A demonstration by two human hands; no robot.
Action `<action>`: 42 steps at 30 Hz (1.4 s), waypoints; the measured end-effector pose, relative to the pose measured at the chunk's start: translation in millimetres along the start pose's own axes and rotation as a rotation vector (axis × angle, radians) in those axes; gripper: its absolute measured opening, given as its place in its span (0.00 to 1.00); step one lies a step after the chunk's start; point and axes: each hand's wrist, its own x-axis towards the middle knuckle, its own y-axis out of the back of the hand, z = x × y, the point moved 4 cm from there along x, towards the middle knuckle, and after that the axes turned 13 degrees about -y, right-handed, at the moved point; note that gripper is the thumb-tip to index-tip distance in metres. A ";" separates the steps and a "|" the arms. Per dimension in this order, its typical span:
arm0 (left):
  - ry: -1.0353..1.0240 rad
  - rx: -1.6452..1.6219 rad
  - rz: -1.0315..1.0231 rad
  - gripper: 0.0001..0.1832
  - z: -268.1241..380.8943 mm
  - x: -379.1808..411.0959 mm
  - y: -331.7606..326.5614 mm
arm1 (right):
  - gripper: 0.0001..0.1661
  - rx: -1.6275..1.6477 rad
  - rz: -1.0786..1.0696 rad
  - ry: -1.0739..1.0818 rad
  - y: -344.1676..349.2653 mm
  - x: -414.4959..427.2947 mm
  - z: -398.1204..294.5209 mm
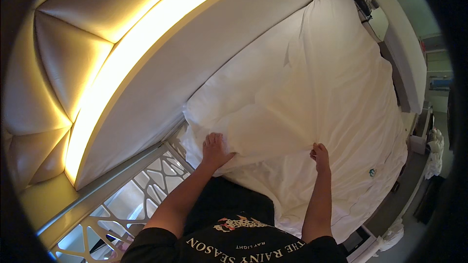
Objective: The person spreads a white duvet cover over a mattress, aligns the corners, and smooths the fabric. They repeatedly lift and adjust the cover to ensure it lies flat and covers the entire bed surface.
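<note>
A large white duvet or bed sheet [278,91] lies wrinkled over a bed in front of me, with a small green mark near its right side. My left hand [216,150] rests flat on the cloth near its left corner, fingers spread. Farther right, my right hand [320,155] pinches the edge of a fold, and creases run from its fingers up the cloth. Below that held edge, more white cloth hangs loosely.
A padded headboard [164,58] with a lit curved rim stands at the left. Near my left arm is a latticed partition [128,204]. A long pale bench or bed rail [402,44] and bundled white cloth [435,153] are at the right.
</note>
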 end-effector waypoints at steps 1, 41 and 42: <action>-0.001 0.035 0.050 0.50 2.8 7.3 2.2 | 0.06 -0.085 0.075 -0.090 6.3 17.5 12.3; 0.044 -0.130 0.084 0.32 -156.0 0.5 9.6 | 0.43 -0.529 0.644 0.637 -386.7 19.5 -193.2; 0.071 -0.179 0.012 0.30 -144.2 -4.2 15.3 | 0.49 -0.563 0.661 0.503 -390.3 28.4 -189.3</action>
